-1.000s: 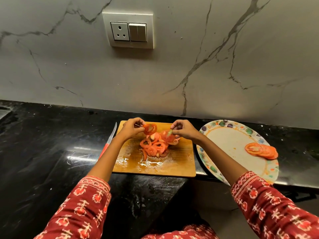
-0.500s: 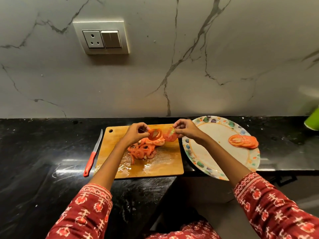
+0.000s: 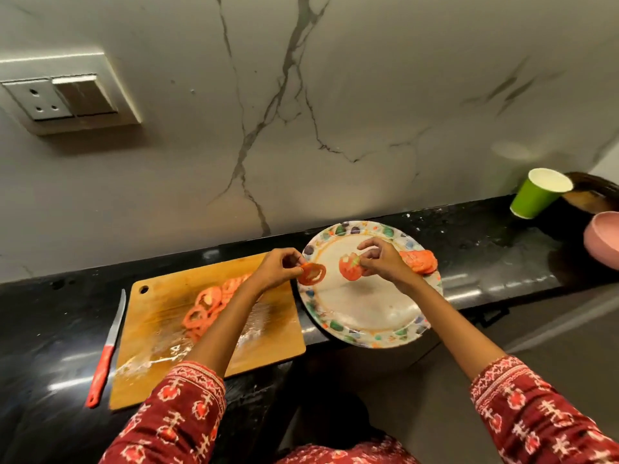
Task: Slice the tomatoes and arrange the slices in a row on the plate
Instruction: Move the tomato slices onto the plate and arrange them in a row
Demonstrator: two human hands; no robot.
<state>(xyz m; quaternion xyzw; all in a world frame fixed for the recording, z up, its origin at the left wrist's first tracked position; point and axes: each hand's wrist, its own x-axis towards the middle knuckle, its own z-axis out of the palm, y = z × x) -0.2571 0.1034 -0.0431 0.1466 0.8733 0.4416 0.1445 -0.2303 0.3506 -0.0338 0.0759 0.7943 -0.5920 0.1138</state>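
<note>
Tomato slices [image 3: 209, 308] sat piled mid cutting board [image 3: 157, 329], more waiting to go over. Left hand [image 3: 278, 267] pinched one ring-shaped slice [image 3: 312, 273] by its edge, hanging over the plate's [image 3: 368, 334] left rim. Right hand [image 3: 385, 261] pinched a solid end slice [image 3: 350, 267] with curled fingers, over the plate's middle. Both slices looked off the plate surface, though contact was hard to call. A few placed slices [image 3: 420, 261] lay overlapped toward the plate's right rim, just beside the right wrist.

Step in hand, as judged: laying both held slices down to extend the row leftward from the placed ones. To do it well: set the right one first, just overlapping the last placed slice, then the left one beside it, flat, same line. Keep the pinch light, since the ring slice looks floppy and could fold or tear. The plate overhung the counter's front edge, so press down gently.

Knife [image 3: 107, 349] lay on the counter left of the board, untouched. Green cup [image 3: 537, 194] and pink bowl [image 3: 604, 239] stood at the counter's right end, well apart.
</note>
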